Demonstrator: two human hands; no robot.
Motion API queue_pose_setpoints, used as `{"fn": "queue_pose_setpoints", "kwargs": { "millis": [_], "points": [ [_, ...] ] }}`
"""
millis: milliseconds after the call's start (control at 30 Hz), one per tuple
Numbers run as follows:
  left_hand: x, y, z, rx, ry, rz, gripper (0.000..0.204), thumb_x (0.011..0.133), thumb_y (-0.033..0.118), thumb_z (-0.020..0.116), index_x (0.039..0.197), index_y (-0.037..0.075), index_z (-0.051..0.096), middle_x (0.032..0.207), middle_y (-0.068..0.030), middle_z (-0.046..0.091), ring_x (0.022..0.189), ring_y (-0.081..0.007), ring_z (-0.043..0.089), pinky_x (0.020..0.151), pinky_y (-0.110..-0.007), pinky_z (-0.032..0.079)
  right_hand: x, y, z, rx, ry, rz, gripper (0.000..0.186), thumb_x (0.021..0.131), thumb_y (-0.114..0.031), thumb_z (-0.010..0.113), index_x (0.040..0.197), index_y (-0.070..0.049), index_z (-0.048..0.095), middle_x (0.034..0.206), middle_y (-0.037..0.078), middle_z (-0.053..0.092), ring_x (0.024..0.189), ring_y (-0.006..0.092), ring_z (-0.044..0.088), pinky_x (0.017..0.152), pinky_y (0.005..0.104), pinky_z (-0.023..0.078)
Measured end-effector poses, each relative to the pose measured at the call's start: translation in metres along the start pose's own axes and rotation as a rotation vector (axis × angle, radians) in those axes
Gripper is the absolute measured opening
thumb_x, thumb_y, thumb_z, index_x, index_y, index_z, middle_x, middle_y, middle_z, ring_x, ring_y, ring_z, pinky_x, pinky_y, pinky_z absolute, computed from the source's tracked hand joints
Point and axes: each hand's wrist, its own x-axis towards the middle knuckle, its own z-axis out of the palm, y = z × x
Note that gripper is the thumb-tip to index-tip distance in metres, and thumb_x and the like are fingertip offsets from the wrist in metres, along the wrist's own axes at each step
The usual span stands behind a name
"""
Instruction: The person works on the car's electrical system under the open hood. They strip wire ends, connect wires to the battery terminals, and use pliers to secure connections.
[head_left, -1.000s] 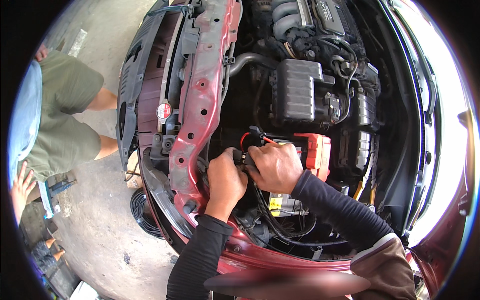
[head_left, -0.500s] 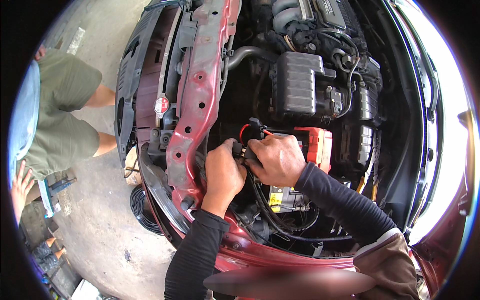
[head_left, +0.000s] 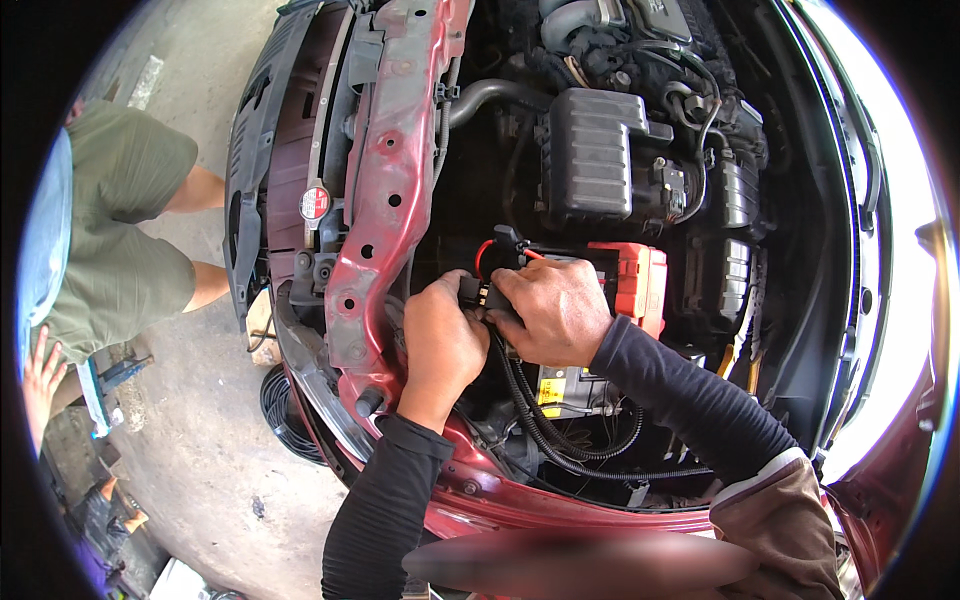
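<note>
Both my hands work close together over the front corner of an open engine bay. Between their fingertips is a small black electrical connector [head_left: 470, 291] with brass-coloured metal contacts showing in the gap. My left hand [head_left: 443, 345] pinches its left part, thumb and fingers closed. On its other side, my right hand [head_left: 556, 312] grips the right part, mostly covered by the fingers. A red wire [head_left: 481, 258] loops up just behind the fingertips to a black fitting [head_left: 509, 240]. Beneath my right hand sits a car battery [head_left: 578, 390], partly hidden, with a red terminal cover [head_left: 640, 285].
Left of my hands runs the red radiator support [head_left: 378, 220]. A black air filter box [head_left: 592, 160] stands beyond them. Black corrugated conduit [head_left: 560, 455] curves below the battery. A person in green shorts [head_left: 130, 200] is at the left; coiled black cable [head_left: 287, 420] lies on the floor.
The view has shifted slightly, and the car front appears a little further left. Both hands keep their grip on the connector, with only slight finger movement.
</note>
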Motion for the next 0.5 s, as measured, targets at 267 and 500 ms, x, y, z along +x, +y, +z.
{"fn": "queue_pose_setpoints", "kwargs": {
  "millis": [267, 500],
  "points": [
    [-0.0026, -0.0029, 0.0015, 0.123, 0.031, 0.059, 0.04, 0.076, -0.005, 0.07, 0.116, -0.01, 0.07, 0.09, -0.0295, 0.073, 0.092, -0.0466, 0.073, 0.08, -0.05, 0.058, -0.0012, 0.0, 0.0023, 0.005, -0.05, 0.037, 0.039, 0.078, -0.025, 0.079, 0.106, 0.001, 0.071, 0.077, 0.016, 0.071, 0.079, 0.0354, 0.073, 0.07, 0.046, 0.057],
    [-0.0029, 0.0042, -0.0024, 0.084, 0.034, 0.023, 0.035, 0.077, -0.005, 0.071, 0.112, -0.008, 0.072, 0.09, -0.0288, 0.073, 0.092, -0.0468, 0.073, 0.079, -0.049, 0.057, -0.0016, 0.0008, 0.0028, 0.038, 0.051, -0.013, 0.03, 0.08, -0.027, 0.078, 0.092, 0.0, 0.071, 0.074, 0.018, 0.072, 0.071, 0.0362, 0.074, 0.064, 0.0464, 0.058]
  ]
}}
